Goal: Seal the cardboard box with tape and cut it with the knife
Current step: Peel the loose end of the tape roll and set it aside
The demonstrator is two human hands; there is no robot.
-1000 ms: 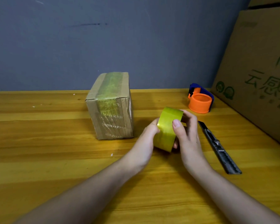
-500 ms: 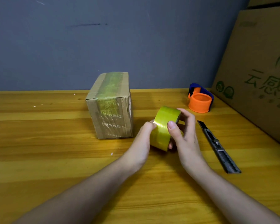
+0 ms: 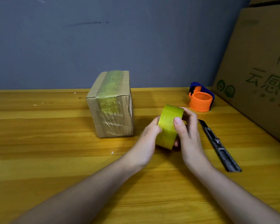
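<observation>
Since the earlier frames: roll (image 3: 169, 126) tipped slightly and shifted a little toward the box, right thumb slid along the outer band, all else unmoved. Head view: roll of yellow-green tape gripped between both hands above the table (image 3: 39, 159), standing on edge with its broad outer band facing the camera. Left hand (image 3: 148, 141) closed on the left side of the roll, thumb tip pressed at the band's left edge. Right hand (image 3: 187, 131) closed on the right side, thumb laid flat on the band near its middle, fingers curled round the far rim and partly hidden behind it. Free end of the tape not distinguishable on the band. Box (image 3: 111, 105) upright on the table, left of and beyond the roll, near but not touching the hands; a strip of greenish tape already running over the top face and down the near face, printed lettering visible beneath it. Knife (image 3: 219, 145) flat on the table just right of the right hand, apart from it, long axis running from far-left to near-right; blade state not discernible. Orange and blue dispenser (image 3: 200, 101) on the table beyond the knife, near the far right edge. Large printed carton (image 3: 257, 70) leaning at the right border. Grey wall (image 3: 120, 38) behind the table.
</observation>
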